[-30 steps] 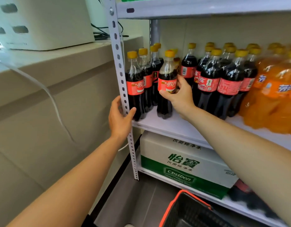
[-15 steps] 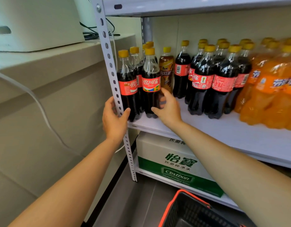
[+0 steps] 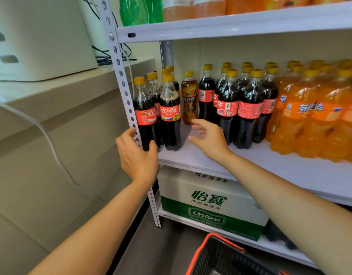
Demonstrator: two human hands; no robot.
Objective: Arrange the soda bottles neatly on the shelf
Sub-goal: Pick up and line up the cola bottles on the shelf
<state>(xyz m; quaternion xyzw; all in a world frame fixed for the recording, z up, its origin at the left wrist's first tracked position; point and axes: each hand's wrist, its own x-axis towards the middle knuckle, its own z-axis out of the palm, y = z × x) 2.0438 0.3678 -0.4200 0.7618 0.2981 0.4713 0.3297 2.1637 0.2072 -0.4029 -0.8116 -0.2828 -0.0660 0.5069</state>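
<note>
Cola bottles with yellow caps stand on the white middle shelf (image 3: pixel 286 171). A left group sits by the upright, its front bottle (image 3: pixel 169 114) upright beside another cola bottle (image 3: pixel 144 114). A larger cola group (image 3: pixel 248 108) stands further right, with an amber iced-tea bottle (image 3: pixel 189 99) in the gap behind. My right hand (image 3: pixel 208 138) hovers over the shelf in that gap, fingers relaxed, holding nothing, just right of the front bottle. My left hand (image 3: pixel 136 155) grips the perforated shelf upright (image 3: pixel 121 76).
Orange soda bottles (image 3: pixel 314 114) fill the shelf's right side. A green-and-white water carton (image 3: pixel 209 201) sits on the lower shelf. A red-rimmed black basket (image 3: pixel 226 257) stands on the floor below. Beige cartons (image 3: pixel 52 135) and a cable lie to the left. An upper shelf (image 3: pixel 230 22) holds more drinks.
My right hand set the cola bottle down next to the left group and let it go, then drew back slightly to the right. My left hand stays on the upright.
</note>
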